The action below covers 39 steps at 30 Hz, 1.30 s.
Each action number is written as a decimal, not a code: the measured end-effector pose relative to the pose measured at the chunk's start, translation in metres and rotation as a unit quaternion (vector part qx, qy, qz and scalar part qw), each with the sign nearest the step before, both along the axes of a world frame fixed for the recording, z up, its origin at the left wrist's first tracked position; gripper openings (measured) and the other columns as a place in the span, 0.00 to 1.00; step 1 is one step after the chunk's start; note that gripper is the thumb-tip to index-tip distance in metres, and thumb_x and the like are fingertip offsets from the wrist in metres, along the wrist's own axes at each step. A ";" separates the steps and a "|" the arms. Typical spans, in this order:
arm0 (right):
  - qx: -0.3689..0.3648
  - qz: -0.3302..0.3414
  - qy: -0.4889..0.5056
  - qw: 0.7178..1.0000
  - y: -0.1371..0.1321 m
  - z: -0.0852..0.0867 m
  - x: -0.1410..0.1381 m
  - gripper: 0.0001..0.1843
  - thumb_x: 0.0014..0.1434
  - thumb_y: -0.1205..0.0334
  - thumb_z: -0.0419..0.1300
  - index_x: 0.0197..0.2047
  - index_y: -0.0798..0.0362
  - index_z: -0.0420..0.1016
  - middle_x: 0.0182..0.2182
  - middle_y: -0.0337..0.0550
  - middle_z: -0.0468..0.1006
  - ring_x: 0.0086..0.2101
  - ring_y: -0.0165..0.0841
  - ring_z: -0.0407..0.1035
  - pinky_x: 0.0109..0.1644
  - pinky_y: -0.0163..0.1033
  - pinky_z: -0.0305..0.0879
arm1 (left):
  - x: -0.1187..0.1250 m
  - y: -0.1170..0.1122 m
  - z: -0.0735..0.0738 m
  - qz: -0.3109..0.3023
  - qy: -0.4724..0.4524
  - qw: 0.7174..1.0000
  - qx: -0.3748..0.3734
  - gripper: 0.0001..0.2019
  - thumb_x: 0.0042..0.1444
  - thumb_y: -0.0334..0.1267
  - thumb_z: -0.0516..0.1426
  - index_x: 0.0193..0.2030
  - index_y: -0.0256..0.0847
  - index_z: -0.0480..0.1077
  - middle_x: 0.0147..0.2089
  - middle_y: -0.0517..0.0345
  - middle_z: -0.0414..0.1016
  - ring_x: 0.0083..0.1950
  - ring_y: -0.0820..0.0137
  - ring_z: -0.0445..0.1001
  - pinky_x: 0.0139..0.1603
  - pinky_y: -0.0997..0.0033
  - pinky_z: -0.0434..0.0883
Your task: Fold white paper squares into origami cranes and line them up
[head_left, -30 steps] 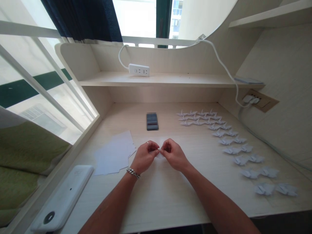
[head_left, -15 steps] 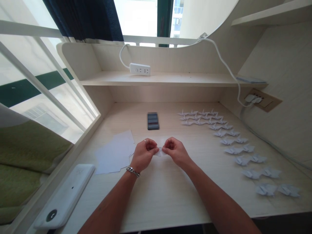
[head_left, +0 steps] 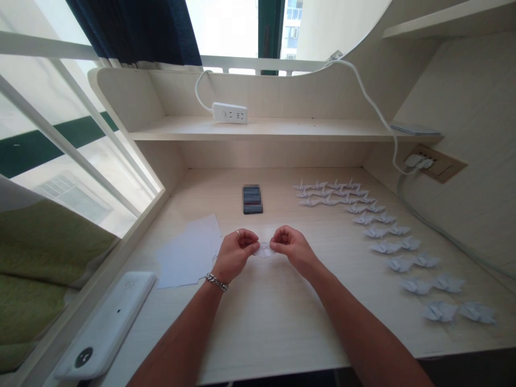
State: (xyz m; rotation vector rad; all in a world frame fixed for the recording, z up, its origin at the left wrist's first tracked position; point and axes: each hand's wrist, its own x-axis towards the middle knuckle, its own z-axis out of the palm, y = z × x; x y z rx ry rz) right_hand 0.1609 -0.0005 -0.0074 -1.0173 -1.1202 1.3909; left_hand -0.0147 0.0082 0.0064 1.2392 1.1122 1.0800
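Two bare hands meet over the middle of the pale wooden desk (head_left: 282,322), each pinching one end of a small folded piece of white paper (head_left: 264,250). The left hand (head_left: 234,255), with a ring on one finger and a chain bracelet (head_left: 216,281) at the wrist, has its fingers curled in tight on the paper's left tip; the right hand (head_left: 292,248) closes thumb and forefinger on the right tip. The paper hangs between them just above the desk top, near the person and a little in front of a dark phone (head_left: 252,199) lying farther back.

To the left lies a loose stack of white paper sheets (head_left: 187,259), and nearer, at the desk's left edge, a white power bank (head_left: 105,328). Along the right side a long double row of finished paper cranes (head_left: 387,247) runs from far to near. On the shelf behind sits a white power strip (head_left: 229,113), its cord running right toward a wall socket (head_left: 435,163).

By the look of it, this is a late fold of another crane: the two tips seem to be drawn apart to shape the figure. Such a pull calls for an even, light tug from both sides, so the thin paper opens without tearing at its creases.
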 end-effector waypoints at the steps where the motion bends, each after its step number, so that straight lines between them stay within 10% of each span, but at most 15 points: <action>1: -0.005 0.006 0.008 1.000 0.001 0.000 0.001 0.13 0.41 0.64 0.68 0.28 0.53 0.68 0.25 0.36 0.74 0.28 0.29 0.67 0.35 0.36 0.64 | 0.000 0.000 0.000 0.000 -0.002 1.000 -0.002 0.10 0.38 0.32 0.66 0.29 0.35 0.71 0.26 0.59 0.75 0.28 0.74 0.74 0.32 0.74 0.71; 6: 0.037 -0.058 -0.085 0.994 0.001 -0.001 0.002 0.06 0.48 0.64 0.62 0.32 0.52 0.71 0.33 0.43 0.78 0.36 0.36 0.71 0.42 0.43 0.67 | -0.001 0.004 -0.005 0.040 0.016 0.999 0.011 0.10 0.42 0.35 0.65 0.30 0.35 0.71 0.27 0.58 0.76 0.29 0.72 0.75 0.32 0.73 0.73; 10: 0.177 -0.204 -0.273 0.923 -0.008 0.001 -0.005 0.07 0.56 0.62 0.57 0.36 0.51 0.76 0.39 0.49 0.77 0.44 0.41 0.68 0.51 0.48 0.64 | 0.003 0.003 -0.011 0.114 0.074 0.988 0.068 0.10 0.48 0.39 0.63 0.34 0.37 0.71 0.32 0.56 0.77 0.33 0.70 0.77 0.36 0.70 0.75; 22: -0.054 -0.046 -0.002 0.997 -0.003 -0.005 -0.018 0.21 0.50 0.47 0.65 0.41 0.54 0.79 0.35 0.45 0.80 0.35 0.35 0.73 0.38 0.39 0.69 | 0.019 -0.017 -0.004 0.034 0.196 0.965 0.170 0.10 0.57 0.43 0.57 0.41 0.41 0.76 0.40 0.54 0.80 0.38 0.67 0.78 0.42 0.68 0.74; 34: 0.026 -0.075 -0.128 0.989 0.004 -0.013 -0.003 0.10 0.50 0.56 0.62 0.32 0.54 0.77 0.26 0.41 0.77 0.27 0.32 0.69 0.31 0.37 0.64 | 0.004 -0.007 0.000 0.095 0.208 0.958 0.172 0.13 0.49 0.41 0.63 0.42 0.40 0.76 0.40 0.53 0.79 0.36 0.68 0.76 0.39 0.68 0.73; 39: 0.047 -0.032 -0.170 0.984 -0.001 -0.005 -0.004 0.09 0.53 0.57 0.61 0.33 0.54 0.78 0.26 0.41 0.77 0.28 0.32 0.69 0.33 0.37 0.65 | 0.005 -0.007 0.001 0.001 0.195 0.969 0.149 0.11 0.51 0.42 0.62 0.41 0.41 0.77 0.40 0.52 0.80 0.38 0.66 0.78 0.40 0.68 0.74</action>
